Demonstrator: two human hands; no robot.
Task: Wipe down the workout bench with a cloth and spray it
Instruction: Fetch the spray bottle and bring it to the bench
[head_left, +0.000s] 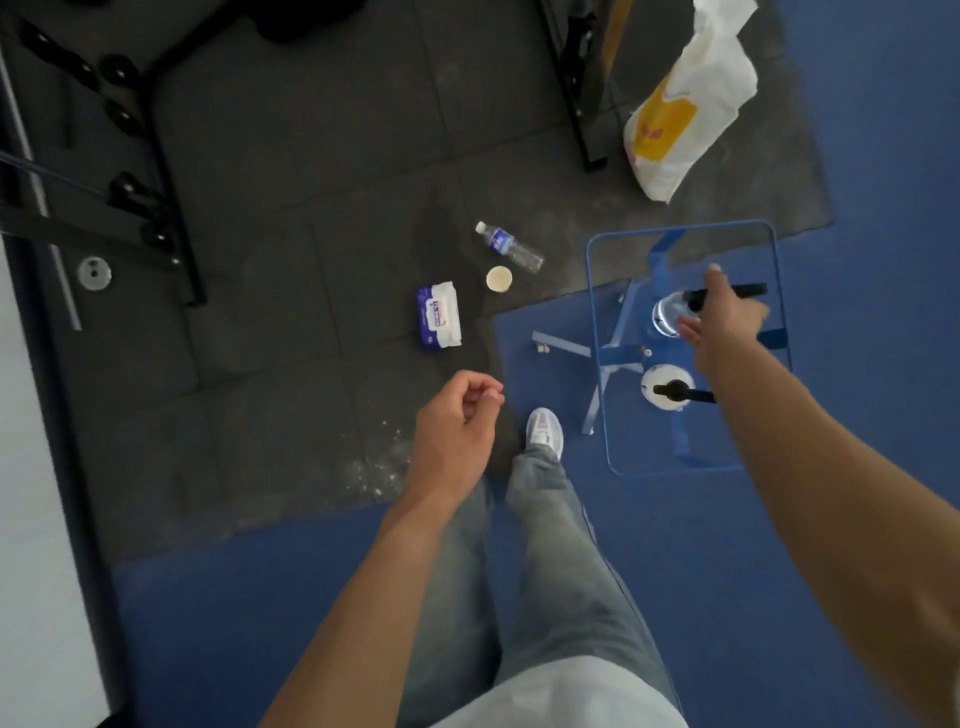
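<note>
Right hand (727, 318) spread above spray bottle (667, 313); left hand (457, 415) slack, empty; wipes (439, 315) label unreadable.

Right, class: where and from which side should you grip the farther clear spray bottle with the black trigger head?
Probably around the neck below the black trigger head, from above: the clear spray bottle stands upright on the glass table, under the right hand.

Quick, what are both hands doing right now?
Left hand: loosely curled, holding nothing.
Right hand: open, fingers straight, reaching over the clear spray bottle with a black trigger top, not gripping it.
</note>
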